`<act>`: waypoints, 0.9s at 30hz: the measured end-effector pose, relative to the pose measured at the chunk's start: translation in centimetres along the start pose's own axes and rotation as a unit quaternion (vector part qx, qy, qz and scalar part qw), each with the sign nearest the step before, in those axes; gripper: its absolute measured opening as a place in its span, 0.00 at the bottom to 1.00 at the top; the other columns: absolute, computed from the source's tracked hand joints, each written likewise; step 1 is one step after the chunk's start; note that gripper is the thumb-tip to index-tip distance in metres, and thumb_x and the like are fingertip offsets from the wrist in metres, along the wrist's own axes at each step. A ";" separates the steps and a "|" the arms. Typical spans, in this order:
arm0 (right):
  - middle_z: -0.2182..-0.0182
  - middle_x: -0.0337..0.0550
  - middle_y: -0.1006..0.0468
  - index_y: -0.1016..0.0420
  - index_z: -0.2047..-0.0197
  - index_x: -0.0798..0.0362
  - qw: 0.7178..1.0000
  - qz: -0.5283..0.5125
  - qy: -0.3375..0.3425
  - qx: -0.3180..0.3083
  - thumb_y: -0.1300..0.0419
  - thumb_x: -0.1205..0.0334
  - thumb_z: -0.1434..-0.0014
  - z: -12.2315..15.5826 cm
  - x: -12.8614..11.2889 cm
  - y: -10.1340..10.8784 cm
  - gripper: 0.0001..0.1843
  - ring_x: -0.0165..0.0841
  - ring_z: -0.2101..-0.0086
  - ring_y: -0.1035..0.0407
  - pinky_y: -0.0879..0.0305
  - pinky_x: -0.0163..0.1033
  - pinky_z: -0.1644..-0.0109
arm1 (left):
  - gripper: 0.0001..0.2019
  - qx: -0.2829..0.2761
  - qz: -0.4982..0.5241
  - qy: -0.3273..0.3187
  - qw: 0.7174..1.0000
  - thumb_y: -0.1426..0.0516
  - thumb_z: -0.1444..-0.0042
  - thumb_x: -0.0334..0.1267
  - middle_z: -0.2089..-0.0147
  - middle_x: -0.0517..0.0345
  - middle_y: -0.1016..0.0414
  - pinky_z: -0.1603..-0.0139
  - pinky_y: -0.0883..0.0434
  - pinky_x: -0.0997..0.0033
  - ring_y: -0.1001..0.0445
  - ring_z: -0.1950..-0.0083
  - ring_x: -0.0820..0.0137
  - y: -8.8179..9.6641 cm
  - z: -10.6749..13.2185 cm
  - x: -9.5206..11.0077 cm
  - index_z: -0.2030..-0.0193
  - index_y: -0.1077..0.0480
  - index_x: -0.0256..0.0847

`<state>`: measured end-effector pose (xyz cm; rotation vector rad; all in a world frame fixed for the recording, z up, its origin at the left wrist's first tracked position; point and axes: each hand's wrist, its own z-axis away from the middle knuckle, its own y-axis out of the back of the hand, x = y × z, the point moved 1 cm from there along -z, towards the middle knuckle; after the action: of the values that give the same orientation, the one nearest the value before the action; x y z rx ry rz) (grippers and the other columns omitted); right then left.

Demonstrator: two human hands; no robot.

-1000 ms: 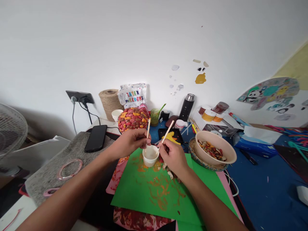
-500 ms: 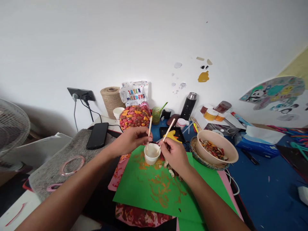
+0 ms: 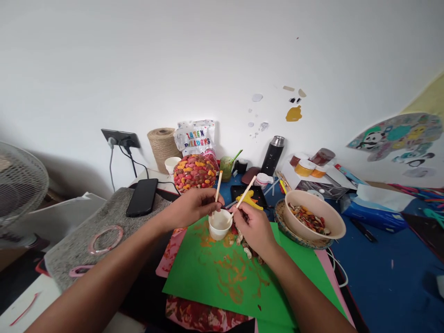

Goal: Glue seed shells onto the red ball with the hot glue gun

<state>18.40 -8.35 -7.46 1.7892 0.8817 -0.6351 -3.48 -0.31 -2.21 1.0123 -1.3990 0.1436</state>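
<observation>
My left hand (image 3: pixel 194 206) pinches a thin wooden stick (image 3: pixel 218 183) with an orange-stained top end. The stick's lower end is at the left side of a small white paper cup (image 3: pixel 220 232). My right hand (image 3: pixel 255 226) is closed on another wooden stick (image 3: pixel 247 191), slanted up to the right, its lower end inside the cup. The cup stands upright on a green sheet (image 3: pixel 197 273) smeared with orange-brown paint. Beside my right hand lie several pale shells (image 3: pixel 247 252), partly hidden by it. What the cup contains is hard to make out.
Behind my left hand sits a ball covered in painted shells (image 3: pixel 194 172). A beige bowl (image 3: pixel 335 217) of coloured shells is at the right. Around them are a yellow glue gun (image 3: pixel 250 199), a black flask (image 3: pixel 273 156), a twine spool (image 3: pixel 162 148) and a phone (image 3: pixel 142 197).
The whole view has shifted slightly down and to the right. The right stick leans a little further to the right. Both hands keep their hold on the sticks at the cup.
</observation>
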 end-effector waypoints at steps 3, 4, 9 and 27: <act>0.78 0.36 0.26 0.23 0.66 0.48 1.000 -0.001 0.002 -0.001 0.44 0.53 0.28 0.0 0.0 0.0 0.16 0.33 0.77 0.35 0.42 0.38 0.71 | 0.11 -0.005 0.012 0.011 1.000 0.40 0.29 0.46 0.60 0.56 0.19 0.57 0.27 0.68 0.22 0.59 0.66 -0.1 0.0 -0.1 0.57 0.22 0.41; 0.79 0.36 0.26 0.23 0.66 0.48 1.000 0.000 0.003 -0.001 0.44 0.53 0.28 0.0 -0.1 0.0 0.16 0.33 0.77 0.35 0.42 0.38 0.71 | 0.12 -0.007 0.018 0.014 1.000 0.40 0.29 0.46 0.61 0.56 0.19 0.57 0.27 0.68 0.23 0.61 0.66 -0.1 0.0 -0.1 0.57 0.22 0.41; 0.78 0.36 0.25 0.22 0.66 0.48 1.000 0.004 0.003 -0.002 0.43 0.54 0.27 -0.1 0.1 -0.2 0.15 0.33 0.76 0.33 0.40 0.37 0.70 | 0.10 -0.007 0.014 0.012 1.000 0.41 0.29 0.44 0.59 0.56 0.19 0.57 0.26 0.67 0.22 0.60 0.66 0.0 0.1 -0.2 0.56 0.22 0.41; 0.79 0.36 0.25 0.16 0.58 0.49 0.996 -0.069 -0.035 -0.038 0.44 0.54 0.26 0.0 -0.3 -0.4 0.16 0.33 0.77 0.31 0.37 0.37 0.72 | 0.10 -0.003 0.018 0.021 1.000 0.41 0.30 0.43 0.58 0.55 0.17 0.55 0.25 0.65 0.19 0.58 0.63 -0.3 0.1 0.2 0.49 0.23 0.42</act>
<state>17.87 -8.37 -7.48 1.6388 0.9750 -0.7392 -3.31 -0.68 -2.25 0.9741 -1.3797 0.1872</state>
